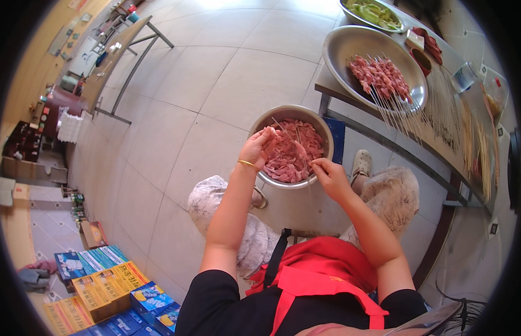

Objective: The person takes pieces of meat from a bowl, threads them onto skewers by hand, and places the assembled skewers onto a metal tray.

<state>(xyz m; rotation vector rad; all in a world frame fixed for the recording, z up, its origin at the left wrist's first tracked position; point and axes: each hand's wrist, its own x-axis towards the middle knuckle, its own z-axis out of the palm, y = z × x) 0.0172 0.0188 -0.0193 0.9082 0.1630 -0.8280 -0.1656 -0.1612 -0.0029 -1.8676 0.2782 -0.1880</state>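
A steel bowl point(326, 126) full of raw meat strips point(281, 161) stands between my knees. Over its left side, the fingertips of my left hand point(257, 147) pinch a small piece of raw meat point(274, 131); a gold-coloured bangle circles that wrist. My right hand point(331, 176), at the bowl's right rim, grips the end of a thin skewer point(280, 124) that slants up and left over the meat. A strip of meat point(300, 149) appears to be on this skewer, though overlap makes that hard to tell. More thin skewers point(309, 178) lie across the bowl.
On the bench point(445, 161) at right, a wide steel basin point(340, 46) holds loaded meat skewers point(380, 77). Bare metal skewers point(443, 105) and bamboo sticks point(483, 159) lie beside it. A bowl of green vegetables point(372, 14) stands behind. Stacked cartons point(105, 285) occupy the lower left.
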